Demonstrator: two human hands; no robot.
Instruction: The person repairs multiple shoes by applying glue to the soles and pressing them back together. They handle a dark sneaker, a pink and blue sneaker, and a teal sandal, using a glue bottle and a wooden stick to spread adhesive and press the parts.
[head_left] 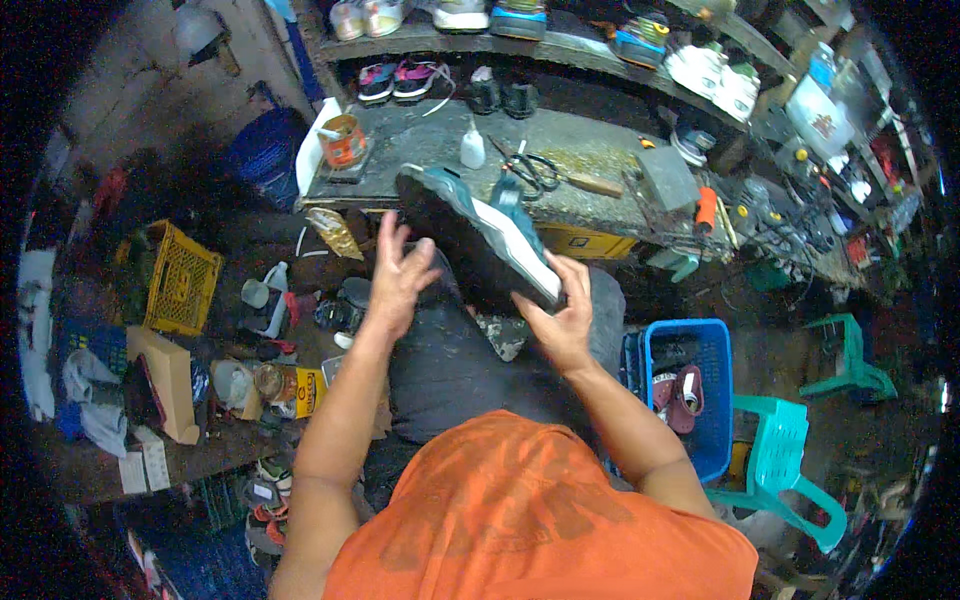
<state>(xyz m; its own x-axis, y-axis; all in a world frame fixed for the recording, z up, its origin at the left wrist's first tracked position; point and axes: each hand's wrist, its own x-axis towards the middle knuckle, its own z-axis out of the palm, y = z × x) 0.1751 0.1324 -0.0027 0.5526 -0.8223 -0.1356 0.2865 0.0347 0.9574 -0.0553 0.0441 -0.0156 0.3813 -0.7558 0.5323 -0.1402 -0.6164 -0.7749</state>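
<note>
A teal and grey sneaker (490, 225) with a white midsole and a dark sole is held up over my lap, tilted on its side with the sole facing left. My right hand (562, 310) grips one end of it, thumb on the sole side and fingers round the upper. Beside the sole, my left hand (400, 275) has its fingers spread and holds nothing. Beyond the shoe, on the workbench (400, 140), stand a white squeeze bottle (472, 148) and a pair of scissors (535, 170).
An orange-red can (343, 142) stands at the bench's left end. Shelves of shoes (460, 14) run behind it. To my right are a blue basket (728, 400) holding footwear and a green plastic chair (775, 450). A yellow crate (183, 277) and a cardboard box (165, 385) lie left.
</note>
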